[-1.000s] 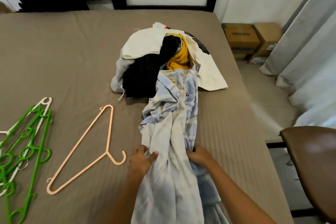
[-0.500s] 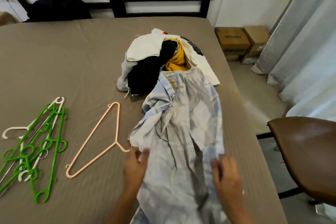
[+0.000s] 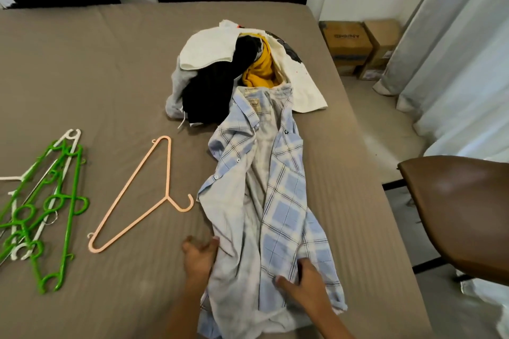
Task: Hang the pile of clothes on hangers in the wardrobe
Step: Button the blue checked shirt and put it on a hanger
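plaid shirt (image 3: 278, 201) lies open on bed (image 3: 82, 77), collar against pile (image 3: 209, 91). left grip (image 3: 201, 256) pinches its edge; right grip (image 3: 305, 281) spread flat on hem. i'd flatten fronts, then feed peach hanger (image 3: 167, 197) in at collar.

Left hand (image 3: 199, 258), right hand (image 3: 308, 283), both bare

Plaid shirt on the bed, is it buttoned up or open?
Open: the plaid shirt lies lengthwise on the bed, front panels parted, so the pale inner side and collar label show.
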A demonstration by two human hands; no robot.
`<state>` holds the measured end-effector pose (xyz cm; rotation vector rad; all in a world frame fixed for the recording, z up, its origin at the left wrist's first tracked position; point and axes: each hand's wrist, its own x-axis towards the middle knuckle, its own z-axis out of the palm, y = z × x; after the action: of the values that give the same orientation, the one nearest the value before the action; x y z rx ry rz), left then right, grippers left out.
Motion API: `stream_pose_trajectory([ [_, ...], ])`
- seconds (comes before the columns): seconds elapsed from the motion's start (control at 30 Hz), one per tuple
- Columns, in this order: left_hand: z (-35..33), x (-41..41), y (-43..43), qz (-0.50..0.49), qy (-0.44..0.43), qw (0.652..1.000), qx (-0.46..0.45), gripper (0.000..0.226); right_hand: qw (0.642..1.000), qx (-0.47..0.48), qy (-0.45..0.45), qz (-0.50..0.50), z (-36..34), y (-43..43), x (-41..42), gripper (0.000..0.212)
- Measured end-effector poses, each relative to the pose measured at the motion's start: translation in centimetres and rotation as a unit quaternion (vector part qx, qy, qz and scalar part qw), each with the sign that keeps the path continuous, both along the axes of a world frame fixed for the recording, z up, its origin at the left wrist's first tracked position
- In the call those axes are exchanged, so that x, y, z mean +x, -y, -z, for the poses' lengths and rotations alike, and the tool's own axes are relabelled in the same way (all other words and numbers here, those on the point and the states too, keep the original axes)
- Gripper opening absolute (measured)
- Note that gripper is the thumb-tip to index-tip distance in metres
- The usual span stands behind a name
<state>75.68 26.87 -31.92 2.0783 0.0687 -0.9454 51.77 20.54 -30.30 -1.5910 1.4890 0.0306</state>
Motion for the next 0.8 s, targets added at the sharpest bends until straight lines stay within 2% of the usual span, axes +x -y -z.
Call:
stream_pose_trajectory([
  [0.1,-0.9,-0.5,0.9,0.051,-0.102,0.990,-0.077,0.006,0.999,-0.002,0.018,0.039,-0.3,-0.1,1.4,0.028],
  [0.13,-1.0,-0.5,1.2,0.074,-0.124,0.986,-0.081,0.009,0.997,-0.010,0.033,0.069,-0.7,0.2,1.5,0.023],
  [0.17,-1.0,-0.4,1.0,0.089,-0.123,0.985,-0.083,0.015,0.993,-0.021,0.047,0.103,-1.2,0.2,1.6,0.027],
  [0.23,-0.9,0.0,0.7,0.086,-0.058,0.991,-0.081,0.031,0.982,-0.082,0.073,0.154,-1.8,0.7,1.6,0.035],
  [0.3,-1.3,0.3,-0.5,0.042,0.021,0.996,-0.079,0.044,0.966,-0.148,0.087,0.192,-2.7,0.8,1.3,0.032],
  [0.4,-4.7,-0.3,-2.4,-0.063,0.094,0.987,-0.115,0.028,0.947,-0.186,0.093,0.245,-3.4,1.1,0.1,0.020],
  [0.47,-7.4,-0.5,-3.8,-0.109,0.174,0.969,-0.134,0.022,0.946,-0.175,0.077,0.261,-3.4,1.9,-1.8,0.010],
  [0.53,-9.9,-0.8,-5.5,-0.068,0.359,0.918,-0.151,0.034,0.949,-0.150,0.015,0.277,-3.3,2.2,-3.5,0.013],
  [0.6,-10.6,-1.9,-6.6,0.109,0.497,0.843,-0.175,0.044,0.929,-0.214,-0.146,0.265,-3.1,2.1,-4.5,0.027],
  [0.63,-10.3,-2.6,-6.5,0.228,0.498,0.815,-0.189,0.041,0.918,-0.259,-0.190,0.233,-3.0,1.9,-4.4,0.031],
  [0.7,-8.4,-4.6,-6.2,0.439,0.437,0.768,-0.162,0.026,0.926,-0.330,-0.153,0.104,-3.0,1.4,-2.9,0.039],
  [0.77,-5.1,-6.9,-6.1,0.606,0.441,0.647,-0.140,0.025,0.941,-0.320,-0.094,-0.053,-1.8,0.7,-1.0,0.044],
  [0.8,-3.8,-7.9,-5.9,0.649,0.444,0.605,-0.129,0.026,0.944,-0.293,-0.108,-0.110,-1.4,0.4,-0.2,0.046],
])
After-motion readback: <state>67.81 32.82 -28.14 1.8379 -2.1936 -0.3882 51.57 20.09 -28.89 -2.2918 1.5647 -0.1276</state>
